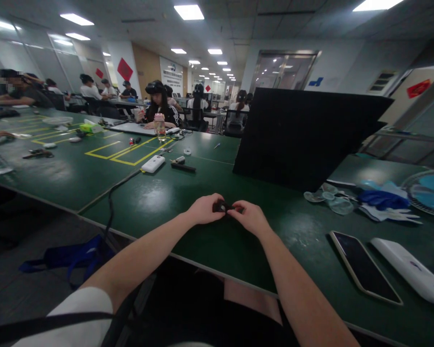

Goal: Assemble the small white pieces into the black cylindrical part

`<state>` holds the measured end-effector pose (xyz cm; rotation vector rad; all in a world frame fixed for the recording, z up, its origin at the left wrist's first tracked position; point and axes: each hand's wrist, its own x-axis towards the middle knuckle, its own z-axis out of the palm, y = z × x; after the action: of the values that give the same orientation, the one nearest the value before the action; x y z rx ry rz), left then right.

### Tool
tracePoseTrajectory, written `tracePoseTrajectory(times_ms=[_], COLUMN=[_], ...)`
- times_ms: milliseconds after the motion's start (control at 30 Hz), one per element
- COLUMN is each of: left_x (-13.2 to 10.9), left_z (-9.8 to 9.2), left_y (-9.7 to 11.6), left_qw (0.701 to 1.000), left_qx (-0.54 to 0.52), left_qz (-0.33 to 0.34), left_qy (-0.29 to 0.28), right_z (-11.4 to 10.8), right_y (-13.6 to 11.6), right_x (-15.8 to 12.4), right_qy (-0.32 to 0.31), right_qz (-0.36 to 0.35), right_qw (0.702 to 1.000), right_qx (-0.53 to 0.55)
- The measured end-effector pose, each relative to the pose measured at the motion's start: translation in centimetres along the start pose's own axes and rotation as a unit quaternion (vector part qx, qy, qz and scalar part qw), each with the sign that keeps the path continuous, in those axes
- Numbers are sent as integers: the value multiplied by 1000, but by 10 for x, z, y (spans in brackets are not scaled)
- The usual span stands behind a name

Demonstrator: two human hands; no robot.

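Observation:
Over the green table (217, 246), my left hand (207, 209) and my right hand (251, 217) meet around a small dark object (222, 207). The fingers of both hands are closed on it, the left from its left end and the right from its right side. A pale spot shows in its middle. Its kind is too small and too much covered to make out. Beyond my hands lie a dark bar-shaped item (183, 166) and a white device (153, 164) with a cable.
A large black panel (296, 140) stands at the back right. On the right lie a phone (365, 267), a white case (410, 270), blue and white gloves (383, 202) and a round fan (430, 190). A person (161, 108) sits across the table; a bottle (159, 127) stands there.

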<state>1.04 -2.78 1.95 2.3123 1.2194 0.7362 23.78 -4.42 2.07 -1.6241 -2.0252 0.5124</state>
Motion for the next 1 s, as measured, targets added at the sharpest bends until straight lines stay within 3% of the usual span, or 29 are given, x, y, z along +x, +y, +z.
tracePoseTrajectory(times_ms=[233, 300, 467, 767, 900, 1000], left_x=[0, 0, 0, 0, 0, 1], left_z=[-1, -2, -5, -3, -3, -2], left_y=[-2, -1, -1, -3, -4, -4], left_qw=[1000, 1000, 1000, 1000, 1000, 1000], left_qx=[19, 20, 10, 1, -2, 7], left_qz=[-14, -16, -17, -7, -5, -5], left_qy=[6, 4, -2, -4, -4, -8], right_z=[-13, -17, -22, -18, -16, -14], right_y=[2, 5, 1, -7, -11, -14], right_x=[-3, -5, -8, -11, -12, -14], right_qy=[-69, -86, -23, 14, 55, 95], right_qz=[-8, -5, -30, -74, -95, -72], right_qw=[992, 992, 999, 997, 994, 992], right_qx=[110, 96, -19, -10, 17, 52])
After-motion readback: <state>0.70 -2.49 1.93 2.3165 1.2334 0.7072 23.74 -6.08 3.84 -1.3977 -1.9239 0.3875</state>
